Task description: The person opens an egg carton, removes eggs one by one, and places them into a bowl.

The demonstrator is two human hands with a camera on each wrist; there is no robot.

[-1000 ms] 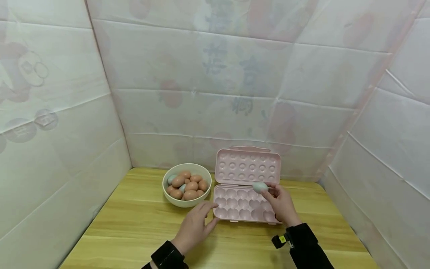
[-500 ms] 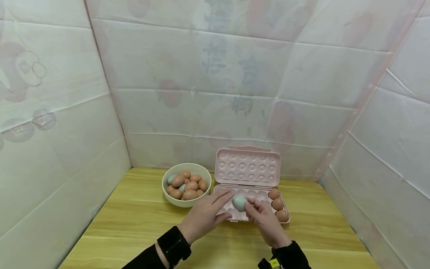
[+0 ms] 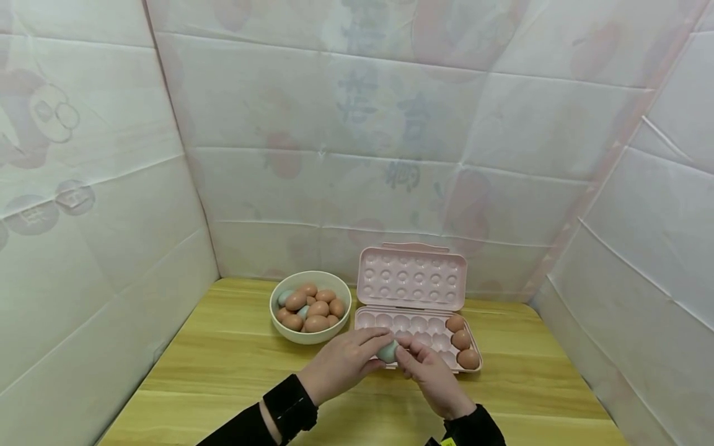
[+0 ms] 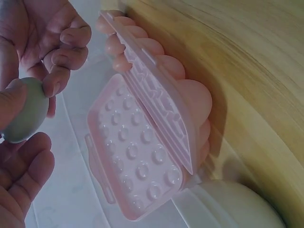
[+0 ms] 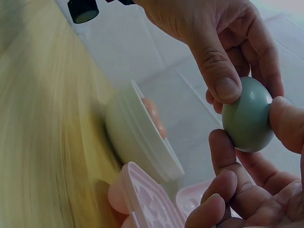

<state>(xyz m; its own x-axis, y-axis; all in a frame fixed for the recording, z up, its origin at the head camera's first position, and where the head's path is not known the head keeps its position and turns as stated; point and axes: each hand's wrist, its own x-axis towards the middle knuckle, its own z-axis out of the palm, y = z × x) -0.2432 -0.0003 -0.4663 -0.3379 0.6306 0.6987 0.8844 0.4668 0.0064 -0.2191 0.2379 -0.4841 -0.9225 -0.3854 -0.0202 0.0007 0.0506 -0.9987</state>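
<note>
A pale blue-green egg (image 3: 387, 352) is held between both hands, over the front of the pink egg carton (image 3: 401, 322). My left hand (image 3: 340, 362) pinches it from the left, thumb on one side and fingers on the other. From the right, my right hand (image 3: 437, 379) pinches the same egg (image 5: 249, 116) with thumb and fingertips. The carton's lid (image 3: 411, 277) stands raised at the back. Three brown eggs (image 3: 460, 339) fill its right-hand column; the hands cover part of the front cups.
Left of the carton stands a cream bowl (image 3: 312, 338) with brown eggs (image 3: 317, 323) and a few pale blue-green ones. Both rest on a wood-grain table (image 3: 223, 359). White sheeting (image 3: 334, 186) walls the back and sides.
My right hand has carried the pale egg leftward and toward the front of the carton, uncovering the brown eggs. My left hand has moved right and now grips the egg too.
</note>
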